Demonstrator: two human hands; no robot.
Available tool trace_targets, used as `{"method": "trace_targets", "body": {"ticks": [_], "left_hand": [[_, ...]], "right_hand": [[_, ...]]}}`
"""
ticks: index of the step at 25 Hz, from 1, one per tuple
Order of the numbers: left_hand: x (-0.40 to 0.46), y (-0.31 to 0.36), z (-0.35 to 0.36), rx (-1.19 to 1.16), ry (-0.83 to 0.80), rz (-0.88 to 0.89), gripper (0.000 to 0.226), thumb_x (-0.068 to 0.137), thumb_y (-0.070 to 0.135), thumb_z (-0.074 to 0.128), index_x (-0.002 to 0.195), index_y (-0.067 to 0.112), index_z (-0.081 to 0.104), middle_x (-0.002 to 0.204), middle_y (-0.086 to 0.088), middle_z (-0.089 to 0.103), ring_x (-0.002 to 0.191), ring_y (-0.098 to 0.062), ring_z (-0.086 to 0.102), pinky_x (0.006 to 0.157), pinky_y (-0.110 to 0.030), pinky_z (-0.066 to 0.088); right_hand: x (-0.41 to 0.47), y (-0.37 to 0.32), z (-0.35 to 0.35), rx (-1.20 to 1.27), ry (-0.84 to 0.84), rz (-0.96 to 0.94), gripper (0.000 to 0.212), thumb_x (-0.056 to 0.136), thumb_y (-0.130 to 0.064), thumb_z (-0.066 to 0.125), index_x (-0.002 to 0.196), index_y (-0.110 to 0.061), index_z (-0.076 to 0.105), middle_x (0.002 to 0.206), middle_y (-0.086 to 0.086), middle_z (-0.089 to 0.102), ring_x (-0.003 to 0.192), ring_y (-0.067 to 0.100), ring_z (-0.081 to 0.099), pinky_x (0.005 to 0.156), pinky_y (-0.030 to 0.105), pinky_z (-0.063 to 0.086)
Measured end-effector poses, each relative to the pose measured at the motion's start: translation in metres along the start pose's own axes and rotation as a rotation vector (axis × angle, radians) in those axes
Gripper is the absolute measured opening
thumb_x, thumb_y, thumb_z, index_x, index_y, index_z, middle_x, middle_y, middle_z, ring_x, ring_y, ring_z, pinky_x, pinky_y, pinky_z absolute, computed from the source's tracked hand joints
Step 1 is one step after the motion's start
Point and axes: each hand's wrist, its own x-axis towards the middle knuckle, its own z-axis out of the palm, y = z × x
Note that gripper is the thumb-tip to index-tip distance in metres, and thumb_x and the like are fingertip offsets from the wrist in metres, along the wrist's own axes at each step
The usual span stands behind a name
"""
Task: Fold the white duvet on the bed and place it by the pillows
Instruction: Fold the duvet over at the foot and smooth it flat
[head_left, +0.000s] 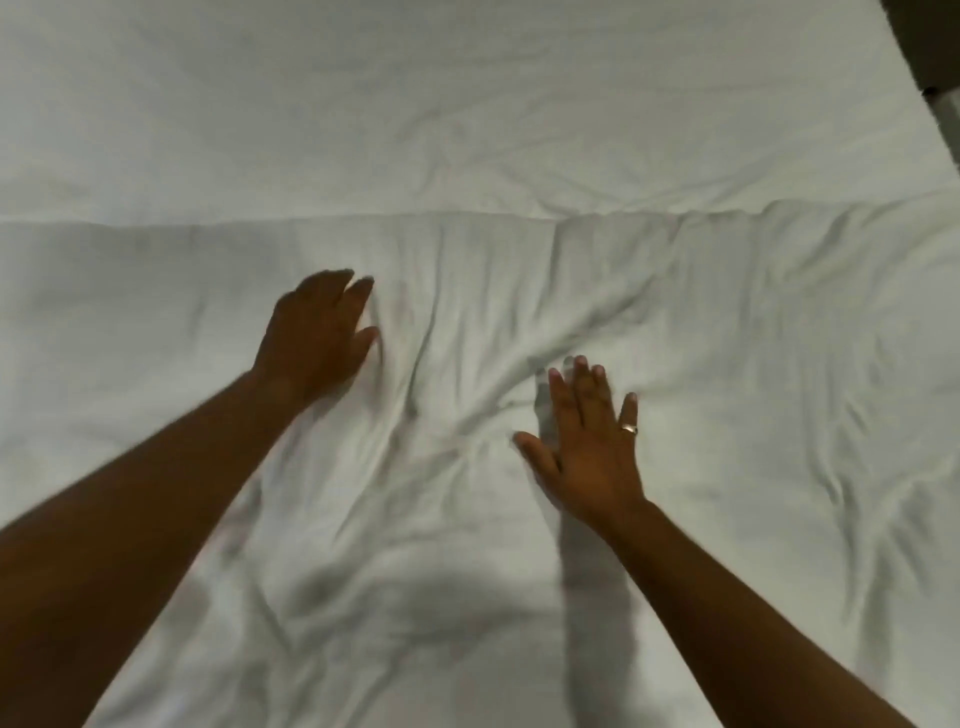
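Observation:
The white duvet (727, 415) covers the near half of the bed, wrinkled, and its far edge runs as a straight line across the view. My left hand (317, 332) lies flat on the duvet left of centre, fingers apart. My right hand (592, 441), with a ring on one finger, is spread flat on the duvet right of centre. Neither hand holds any cloth. No pillows are in view.
Beyond the duvet's edge lies the white bed sheet (467, 104), smoother, reaching to the top of the view. The bed's right edge and a dark floor strip (930, 47) show at the top right corner.

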Motion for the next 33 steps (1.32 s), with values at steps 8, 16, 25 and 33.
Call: {"method": "trace_targets", "body": {"ticks": [8,16,25,33], "left_hand": [[0.117,-0.069,0.04,0.031,-0.187,0.057,0.059,0.09,0.059,0.025,0.085,0.011,0.06,0.091,-0.024,0.069,0.082,-0.042,0.066,0.065,-0.036,0.048],[0.125,-0.047,0.027,0.016,0.076,-0.005,0.037,0.091,0.027,0.042,0.11,0.0,0.059,0.104,-0.03,0.06,0.091,-0.047,0.059,0.077,-0.051,0.046],[0.197,0.069,0.036,0.023,-0.093,0.123,0.071,0.091,0.064,0.038,0.135,0.01,0.047,0.135,-0.023,0.053,0.125,-0.043,0.048,0.103,-0.052,0.038],[0.216,0.062,0.06,0.256,0.136,0.0,0.074,0.084,0.078,0.029,0.091,0.008,0.052,0.087,-0.024,0.065,0.082,-0.042,0.063,0.079,-0.047,0.041]], "right_hand": [[0.037,-0.025,0.067,-0.133,0.167,0.111,0.082,0.092,-0.071,0.023,0.156,-0.019,0.018,0.165,0.009,0.008,0.153,0.029,0.004,0.117,0.065,0.007],[0.042,-0.034,0.055,-0.017,0.075,0.111,0.08,0.093,-0.07,0.021,0.156,-0.021,0.016,0.166,0.007,0.004,0.153,0.025,-0.002,0.118,0.062,0.0],[0.179,0.19,-0.097,-0.194,0.324,0.259,0.07,0.093,-0.028,0.05,0.155,-0.019,0.02,0.164,0.009,0.017,0.15,0.038,0.009,0.113,0.066,0.021],[0.239,0.259,-0.092,-0.54,0.135,0.057,0.04,0.091,-0.042,0.051,0.104,-0.004,0.056,0.096,0.025,0.064,0.094,0.043,0.057,0.094,0.06,0.037]]}}
